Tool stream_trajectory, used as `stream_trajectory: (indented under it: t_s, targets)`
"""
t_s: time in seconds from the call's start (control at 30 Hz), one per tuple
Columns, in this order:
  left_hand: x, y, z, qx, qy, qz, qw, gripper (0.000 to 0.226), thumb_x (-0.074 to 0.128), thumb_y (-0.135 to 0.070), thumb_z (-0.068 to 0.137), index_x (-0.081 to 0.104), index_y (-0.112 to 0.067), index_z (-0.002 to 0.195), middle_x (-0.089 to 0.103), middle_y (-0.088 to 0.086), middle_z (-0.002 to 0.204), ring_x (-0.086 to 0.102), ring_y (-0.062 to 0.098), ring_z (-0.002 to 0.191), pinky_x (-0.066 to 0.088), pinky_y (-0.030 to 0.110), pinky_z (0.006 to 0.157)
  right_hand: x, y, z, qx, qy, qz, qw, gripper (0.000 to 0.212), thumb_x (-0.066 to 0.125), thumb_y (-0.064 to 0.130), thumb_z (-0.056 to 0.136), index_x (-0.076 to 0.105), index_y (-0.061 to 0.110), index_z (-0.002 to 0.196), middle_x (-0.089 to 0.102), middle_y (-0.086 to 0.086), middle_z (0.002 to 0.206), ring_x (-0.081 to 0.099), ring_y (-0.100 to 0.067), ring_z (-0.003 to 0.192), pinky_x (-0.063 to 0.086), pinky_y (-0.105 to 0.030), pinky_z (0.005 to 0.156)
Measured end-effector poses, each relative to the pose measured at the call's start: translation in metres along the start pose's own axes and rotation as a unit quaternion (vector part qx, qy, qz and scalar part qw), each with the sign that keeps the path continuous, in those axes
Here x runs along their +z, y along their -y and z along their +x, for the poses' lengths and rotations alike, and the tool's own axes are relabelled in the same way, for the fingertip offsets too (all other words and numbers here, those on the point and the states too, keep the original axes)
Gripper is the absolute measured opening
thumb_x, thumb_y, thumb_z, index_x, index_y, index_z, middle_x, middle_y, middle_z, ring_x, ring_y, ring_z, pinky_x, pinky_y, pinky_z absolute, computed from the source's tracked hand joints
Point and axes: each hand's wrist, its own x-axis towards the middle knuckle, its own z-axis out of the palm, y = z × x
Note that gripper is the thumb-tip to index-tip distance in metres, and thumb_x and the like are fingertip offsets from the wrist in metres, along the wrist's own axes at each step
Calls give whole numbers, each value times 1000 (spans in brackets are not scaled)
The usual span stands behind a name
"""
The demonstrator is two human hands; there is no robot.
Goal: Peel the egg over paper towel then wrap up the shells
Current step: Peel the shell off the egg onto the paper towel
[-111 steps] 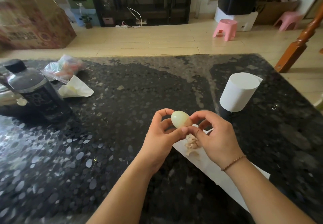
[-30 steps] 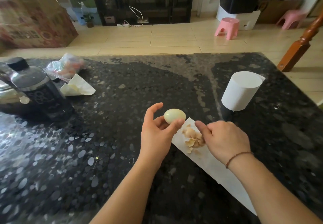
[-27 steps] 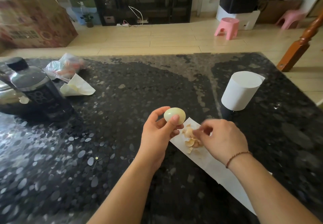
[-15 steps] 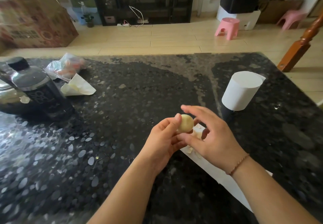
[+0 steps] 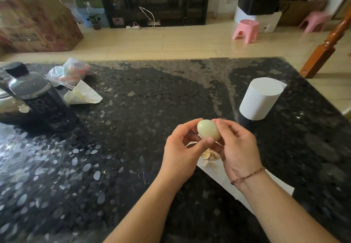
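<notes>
Head view, looking down at a glossy black stone table (image 5: pixel 117 147) flecked with pale oval pebbles. Close together above its near middle, left hand (image 5: pixel 180 153) and right hand (image 5: pixel 237 147), both curled round one smooth, pale, oval egg (image 5: pixel 208 130), peeled and faintly greenish, held up off the surface. Left thumb pressed against the egg's lower end, right fingertips over its top and right side. Directly beneath, a flat white paper towel (image 5: pixel 281 187) running diagonally toward the near right, bearing a small heap of thin, curved, tan shells (image 5: pixel 208 156), partly hidden by the right hand. A thin braided cord round the right wrist. Well apart, far right: an upright white cylindrical paper roll (image 5: pixel 261 99), matte. Far left: a dark round-shouldered bottle (image 5: pixel 36 98) with black cap and shiny band, a crumpled cream paper (image 5: pixel 83 95) just beside it, and a crinkled clear plastic bag (image 5: pixel 71 72) behind.
</notes>
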Motion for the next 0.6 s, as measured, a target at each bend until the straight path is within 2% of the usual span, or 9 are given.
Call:
stream_trajectory:
  t_s: [0.17, 0.23, 0.33, 0.4, 0.5, 0.6]
  targets:
    - [-4, -1, 2, -11, 11, -47, 999, 40, 75, -24, 84, 65, -26, 123, 74, 1, 110, 71, 22, 102, 57, 38, 89, -2, 4, 0, -68, 19, -86, 994, 11, 63, 21, 89, 74, 21, 87, 75, 2, 89, 73, -19, 84, 61, -34, 66]
    - [-5, -2, 2, -18, 6, -89, 996, 47, 71, -24, 83, 61, -22, 129, 73, 0, 113, 71, 21, 105, 57, 37, 87, -5, 8, -1, -99, 26, -115, 988, 6, 70, 26, 83, 74, 24, 87, 75, 6, 83, 73, -14, 79, 60, -29, 65]
    - [-5, -3, 2, -29, 6, -132, 991, 48, 68, -26, 82, 60, -19, 129, 72, 5, 119, 69, 24, 108, 57, 39, 87, -7, 9, -2, -139, 18, -167, 976, 15, 75, 37, 71, 73, 29, 84, 75, 13, 78, 72, -7, 75, 57, -19, 60]
    - [-6, -3, 2, -34, 14, -145, 989, 43, 63, -26, 86, 61, -17, 129, 71, 9, 120, 68, 29, 110, 57, 39, 87, -7, 8, -2, -160, 13, -198, 967, 7, 76, 34, 74, 71, 35, 80, 73, 21, 75, 70, -3, 74, 54, -14, 59]
    - [-5, -3, 2, -43, 24, -158, 986, 36, 57, -18, 94, 61, -16, 130, 71, 13, 120, 68, 31, 110, 57, 39, 88, -8, 7, -1, -189, 3, -237, 953, 13, 73, 26, 81, 69, 38, 78, 68, 27, 67, 67, 6, 77, 49, -6, 59]
    - [-5, -3, 2, -53, 34, -175, 983, 36, 56, -16, 94, 60, -14, 131, 72, 13, 119, 70, 27, 106, 57, 34, 85, -8, 6, -3, -213, -3, -266, 940, 8, 68, 23, 86, 72, 30, 87, 67, 25, 79, 64, 10, 82, 47, -2, 63]
